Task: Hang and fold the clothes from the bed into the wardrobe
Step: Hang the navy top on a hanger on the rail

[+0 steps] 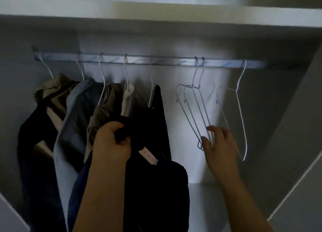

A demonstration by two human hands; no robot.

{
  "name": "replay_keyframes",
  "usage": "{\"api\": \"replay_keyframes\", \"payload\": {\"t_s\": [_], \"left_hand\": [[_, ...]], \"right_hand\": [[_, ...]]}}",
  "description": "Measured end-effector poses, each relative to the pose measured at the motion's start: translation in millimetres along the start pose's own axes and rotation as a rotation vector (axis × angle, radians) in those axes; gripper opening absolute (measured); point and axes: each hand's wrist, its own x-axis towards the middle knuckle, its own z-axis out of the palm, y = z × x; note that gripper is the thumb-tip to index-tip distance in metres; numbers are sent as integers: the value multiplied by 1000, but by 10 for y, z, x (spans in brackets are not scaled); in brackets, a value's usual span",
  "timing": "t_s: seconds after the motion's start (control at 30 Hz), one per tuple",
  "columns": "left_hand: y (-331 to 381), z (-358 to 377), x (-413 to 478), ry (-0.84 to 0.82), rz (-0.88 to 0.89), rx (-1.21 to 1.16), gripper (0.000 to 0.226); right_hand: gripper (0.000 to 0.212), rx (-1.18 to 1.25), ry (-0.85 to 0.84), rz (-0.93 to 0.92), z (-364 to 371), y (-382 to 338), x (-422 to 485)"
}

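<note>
Head view: I face the open wardrobe [296, 110], with its rail [156, 59] running across under a white shelf [174, 12]. My left hand [111, 143] is clenched on a bunch of black garment [153, 188], which hangs down from my fist in front of the clothes on the rail; a pale label [148, 155] shows on it just right of my knuckles. On the left part of the rail hang an olive piece [52, 89], a blue-grey shirt [73, 120], a khaki piece [104, 113] and a dark top [159, 113], each on a wire hanger. To the right hang two empty hangers [195, 110] close together, and a third hanger [238, 113] apart from them. My right hand [221, 146] is spread, fingers apart, its fingertips [211, 128] touching the lower ends of the two hangers, not closed on them.
</note>
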Motion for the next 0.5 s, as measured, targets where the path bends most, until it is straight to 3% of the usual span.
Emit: {"api": "replay_keyframes", "payload": {"t_s": [0.13,0.23,0.33,0.5], "left_hand": [[-3,287,42,51,134,293,23],[-8,441,85,93,138,370,21],[-4,534,136,110,103,391,17],[-25,627,153,74,-12,380,21]], "right_hand": [[53,-138,-216,-72,88,195,324],[58,-27,-249,-15,134,322,495],[59,121,-224,45,151,403,576],[46,143,-107,98,143,530,648]]}}
